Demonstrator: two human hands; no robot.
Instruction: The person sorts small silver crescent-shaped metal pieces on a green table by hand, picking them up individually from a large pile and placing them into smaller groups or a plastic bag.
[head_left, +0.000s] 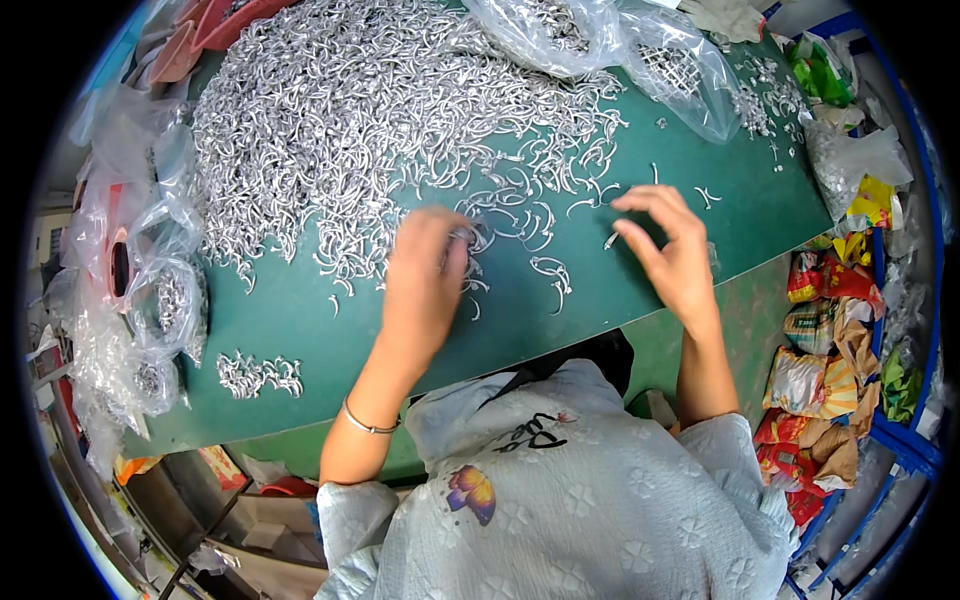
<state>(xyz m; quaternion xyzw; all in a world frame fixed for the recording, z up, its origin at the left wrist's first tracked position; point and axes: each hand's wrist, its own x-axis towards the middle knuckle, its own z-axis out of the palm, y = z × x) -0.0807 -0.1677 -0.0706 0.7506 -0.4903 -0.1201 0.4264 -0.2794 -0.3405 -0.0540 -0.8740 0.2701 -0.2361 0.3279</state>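
Curved metal pieces [300, 130] lie heaped on a green table [300, 330].
The left hand [422, 275] blurs, its grip impossible to tell; the right hand [675, 255] opens, thumb and fingers apart.

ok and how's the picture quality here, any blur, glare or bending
In the head view, the left hand is blurred, the right hand looks sharper; also in the head view, the blue rack curves near the right rim, the corners are black, and the clear plastic bags at left show bright glints.
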